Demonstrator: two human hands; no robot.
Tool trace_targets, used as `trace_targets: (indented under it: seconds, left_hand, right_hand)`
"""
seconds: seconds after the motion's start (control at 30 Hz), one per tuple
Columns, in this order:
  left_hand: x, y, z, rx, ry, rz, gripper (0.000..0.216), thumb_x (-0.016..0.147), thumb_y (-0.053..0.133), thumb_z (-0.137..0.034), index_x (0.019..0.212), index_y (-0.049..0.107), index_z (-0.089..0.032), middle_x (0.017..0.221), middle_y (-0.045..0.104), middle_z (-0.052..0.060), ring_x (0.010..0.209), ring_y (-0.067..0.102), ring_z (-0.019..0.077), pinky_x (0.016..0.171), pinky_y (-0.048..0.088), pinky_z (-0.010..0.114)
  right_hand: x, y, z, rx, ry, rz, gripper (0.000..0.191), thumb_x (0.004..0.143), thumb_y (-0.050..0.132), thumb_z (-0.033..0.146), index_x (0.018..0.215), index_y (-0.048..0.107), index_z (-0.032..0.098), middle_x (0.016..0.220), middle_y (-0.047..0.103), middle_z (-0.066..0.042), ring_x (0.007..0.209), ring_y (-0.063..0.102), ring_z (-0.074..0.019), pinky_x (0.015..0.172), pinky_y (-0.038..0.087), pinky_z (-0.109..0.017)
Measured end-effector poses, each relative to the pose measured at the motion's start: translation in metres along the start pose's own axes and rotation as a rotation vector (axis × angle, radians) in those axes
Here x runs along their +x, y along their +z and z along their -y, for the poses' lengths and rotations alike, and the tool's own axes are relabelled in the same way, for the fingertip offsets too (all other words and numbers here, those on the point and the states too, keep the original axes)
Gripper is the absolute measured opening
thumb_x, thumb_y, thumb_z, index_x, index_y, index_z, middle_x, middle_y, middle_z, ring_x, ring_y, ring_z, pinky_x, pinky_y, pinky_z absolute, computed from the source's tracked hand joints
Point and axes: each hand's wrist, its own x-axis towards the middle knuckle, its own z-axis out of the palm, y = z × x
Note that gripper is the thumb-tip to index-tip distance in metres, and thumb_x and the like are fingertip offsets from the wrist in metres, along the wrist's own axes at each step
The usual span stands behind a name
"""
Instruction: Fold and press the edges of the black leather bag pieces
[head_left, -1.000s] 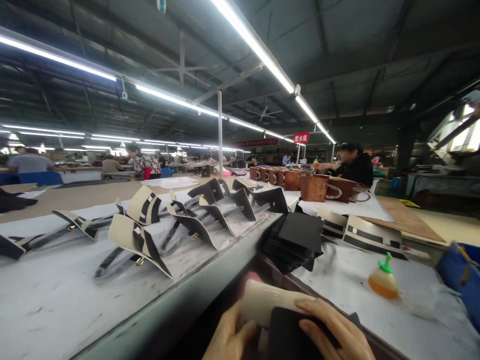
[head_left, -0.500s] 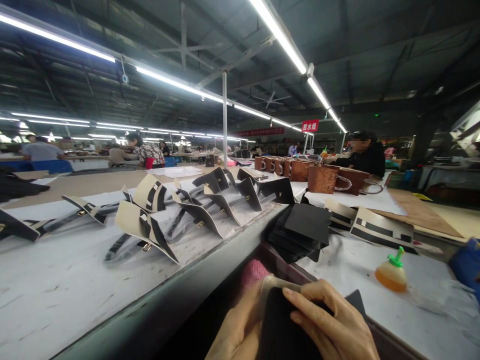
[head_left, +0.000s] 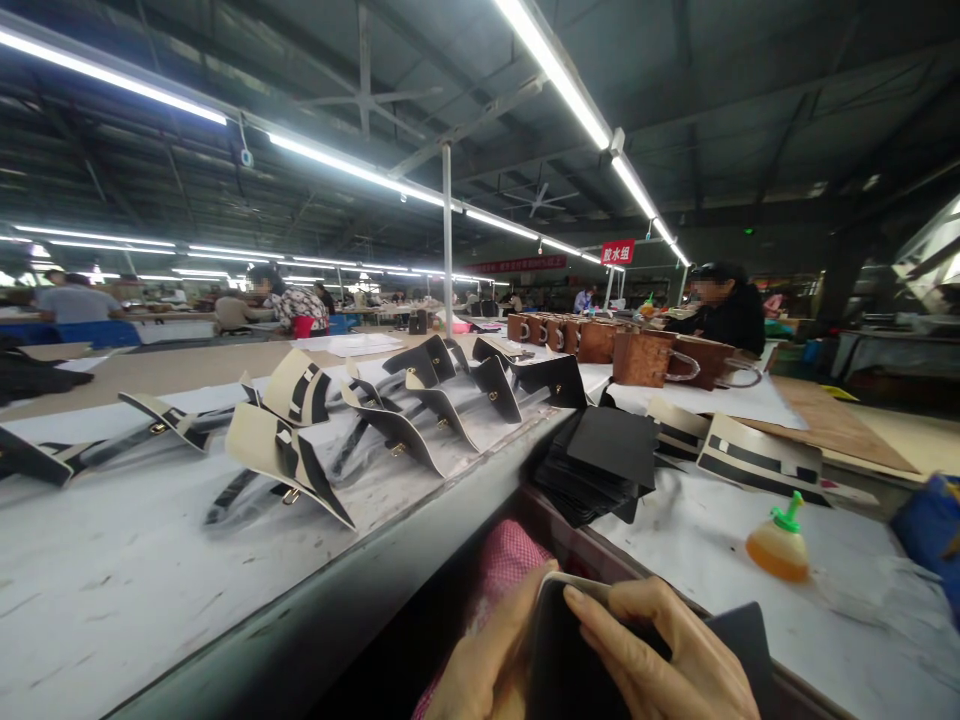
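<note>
At the bottom edge, both my hands grip a black leather piece [head_left: 559, 650] with a pale cream edge. My left hand [head_left: 480, 665] holds its left side, fingers curled round it. My right hand [head_left: 660, 660] lies over its front, fingers bent and pressed on the black face. A second black flap [head_left: 739, 640] sticks out to the right behind my right hand. A stack of black squares [head_left: 600, 465] sits on the table just beyond.
Folded cream-and-black flaps with straps [head_left: 285, 450] lie in rows on the raised white shelf [head_left: 112, 590] at left. An orange glue bottle with green cap [head_left: 780, 545] stands at right. Brown bags [head_left: 645, 358] line the back, beside a seated person [head_left: 724, 315]. Pink cloth [head_left: 510, 560] shows below.
The view rose slightly. My hands turned the piece, so its cream side is now mostly hidden and the black face shows; my right fingers moved further over it.
</note>
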Motion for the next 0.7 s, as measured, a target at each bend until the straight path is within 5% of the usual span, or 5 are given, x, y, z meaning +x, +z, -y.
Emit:
trace_targets:
  seconds: [0.53, 0.7]
  left_hand:
    - [-0.002, -0.004, 0.009, 0.107, 0.001, 0.032, 0.043, 0.098, 0.059, -0.031, 0.141, 0.059, -0.036, 0.138, 0.067, -0.002, 0.127, 0.063, 0.0192, 0.108, 0.048, 0.021]
    - [-0.004, -0.002, -0.004, 0.166, -0.012, 0.025, 0.04, 0.099, 0.057, -0.04, 0.138, 0.061, -0.038, 0.138, 0.066, -0.003, 0.131, 0.059, 0.0211, 0.107, 0.05, 0.024]
  right_hand:
    - [-0.007, -0.004, -0.001, -0.042, 0.013, 0.021, 0.049, 0.092, 0.059, 0.002, 0.136, 0.062, 0.023, 0.088, 0.061, -0.004, 0.072, 0.064, -0.011, 0.06, 0.054, -0.018]
    - [-0.003, -0.006, -0.001, -0.078, 0.01, 0.04, 0.045, 0.093, 0.057, 0.003, 0.133, 0.063, 0.023, 0.087, 0.061, -0.003, 0.071, 0.064, -0.0099, 0.06, 0.053, -0.017]
